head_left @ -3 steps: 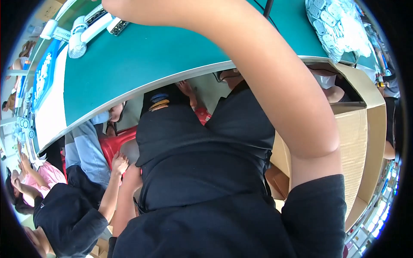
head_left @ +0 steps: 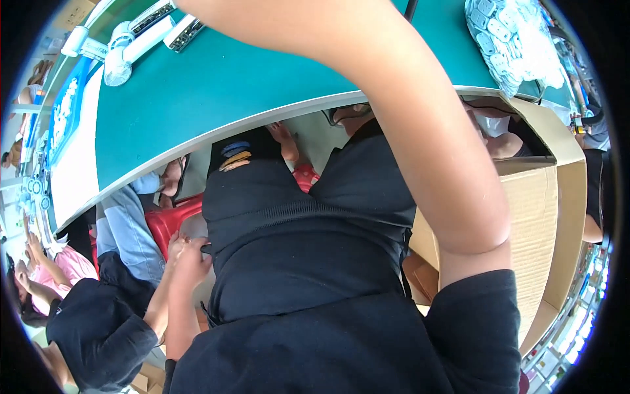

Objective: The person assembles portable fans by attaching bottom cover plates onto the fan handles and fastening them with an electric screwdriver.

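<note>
My right arm reaches across the green table [head_left: 262, 85] to the upper left. Only the edge of my right hand [head_left: 210, 8] shows at the top of the view; its fingers are cut off. Beside it lie white tube-shaped plastic parts [head_left: 149, 41] and dark strips with small fittings [head_left: 184, 33]. Low beside my left hip, my left hand [head_left: 190, 264] is closed, with a small dark thing at its fingers that I cannot make out. A co-worker's hand [head_left: 176, 245] is right next to it, partly hidden behind mine.
A clear bag of light grey plastic parts [head_left: 502, 46] sits at the table's far right. Below it stands an open cardboard box [head_left: 528, 217]. At left are a blue tray [head_left: 69, 118] and a red stool [head_left: 172, 220]. A co-worker in black [head_left: 98, 328] sits close on my left.
My right hand has moved up and slightly right, further out of view. My left hand has risen a little beside my hip and the co-worker's hand.
</note>
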The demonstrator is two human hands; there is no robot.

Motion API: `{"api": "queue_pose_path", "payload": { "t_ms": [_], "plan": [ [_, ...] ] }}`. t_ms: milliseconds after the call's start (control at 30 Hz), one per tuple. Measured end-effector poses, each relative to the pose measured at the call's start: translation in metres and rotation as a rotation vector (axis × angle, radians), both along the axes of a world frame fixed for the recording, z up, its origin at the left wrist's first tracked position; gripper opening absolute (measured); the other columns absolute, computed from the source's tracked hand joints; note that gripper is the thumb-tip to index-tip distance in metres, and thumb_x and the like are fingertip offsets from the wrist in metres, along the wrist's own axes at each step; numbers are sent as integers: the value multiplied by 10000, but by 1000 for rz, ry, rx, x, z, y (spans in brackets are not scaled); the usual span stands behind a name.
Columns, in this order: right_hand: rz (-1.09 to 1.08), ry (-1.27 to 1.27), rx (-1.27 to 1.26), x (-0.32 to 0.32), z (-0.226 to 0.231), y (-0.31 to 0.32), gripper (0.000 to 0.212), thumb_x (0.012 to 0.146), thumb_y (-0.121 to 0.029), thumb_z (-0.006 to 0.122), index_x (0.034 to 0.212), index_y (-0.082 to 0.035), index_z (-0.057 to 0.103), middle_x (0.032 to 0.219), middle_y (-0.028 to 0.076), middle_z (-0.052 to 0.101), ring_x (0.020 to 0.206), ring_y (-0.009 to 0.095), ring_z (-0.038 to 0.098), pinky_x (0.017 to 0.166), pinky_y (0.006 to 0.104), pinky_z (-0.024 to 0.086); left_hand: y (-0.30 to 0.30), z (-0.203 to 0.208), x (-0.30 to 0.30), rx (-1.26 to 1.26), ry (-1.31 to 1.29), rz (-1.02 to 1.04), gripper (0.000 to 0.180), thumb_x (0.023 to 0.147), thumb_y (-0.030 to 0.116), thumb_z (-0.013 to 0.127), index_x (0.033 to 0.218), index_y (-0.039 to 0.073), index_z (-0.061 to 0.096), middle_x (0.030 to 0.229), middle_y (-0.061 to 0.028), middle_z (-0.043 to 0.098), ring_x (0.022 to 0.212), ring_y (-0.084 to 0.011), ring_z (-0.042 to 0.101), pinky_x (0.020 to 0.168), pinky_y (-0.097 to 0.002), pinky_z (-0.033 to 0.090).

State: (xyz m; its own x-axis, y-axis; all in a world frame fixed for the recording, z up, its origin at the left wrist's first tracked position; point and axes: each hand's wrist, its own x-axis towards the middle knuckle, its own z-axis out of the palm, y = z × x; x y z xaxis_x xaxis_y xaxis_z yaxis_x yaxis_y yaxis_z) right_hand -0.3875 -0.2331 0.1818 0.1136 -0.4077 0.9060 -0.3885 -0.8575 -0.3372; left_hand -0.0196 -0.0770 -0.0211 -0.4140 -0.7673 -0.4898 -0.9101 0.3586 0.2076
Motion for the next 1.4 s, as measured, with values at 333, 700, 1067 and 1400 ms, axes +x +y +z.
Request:
{"api": "queue_pose_path", "payload": {
  "t_ms": [333,700,1067,1400],
  "plan": [
    [19,-566,61,-28,-23,74,169,888,38,512,1014,24,624,667,82,619,546,122,573,520,227,482,-2,25,-40,-86,661,241,238,806,26,607,1044,9,594,956,-138,616,865,-256,624,773,-331,499],
    [89,-720,174,1,-29,92,136,896,47,503,998,41,593,680,65,587,522,108,552,505,212,437,-5,38,-53,-154,719,231,191,814,55,603,1001,24,618,917,-136,620,848,-296,611,767,-350,490],
    [350,-702,239,29,-42,74,201,880,85,450,1034,32,567,650,109,578,496,138,514,478,242,438,-4,27,-46,-238,735,344,164,816,65,592,974,31,619,919,-128,616,894,-311,595,802,-380,473],
    [113,-756,340,13,-73,90,165,875,79,488,990,19,592,681,95,588,535,130,535,506,241,457,-14,29,-50,-206,711,285,151,815,61,596,960,34,628,867,-123,608,843,-296,600,747,-363,479]
  ]
}}
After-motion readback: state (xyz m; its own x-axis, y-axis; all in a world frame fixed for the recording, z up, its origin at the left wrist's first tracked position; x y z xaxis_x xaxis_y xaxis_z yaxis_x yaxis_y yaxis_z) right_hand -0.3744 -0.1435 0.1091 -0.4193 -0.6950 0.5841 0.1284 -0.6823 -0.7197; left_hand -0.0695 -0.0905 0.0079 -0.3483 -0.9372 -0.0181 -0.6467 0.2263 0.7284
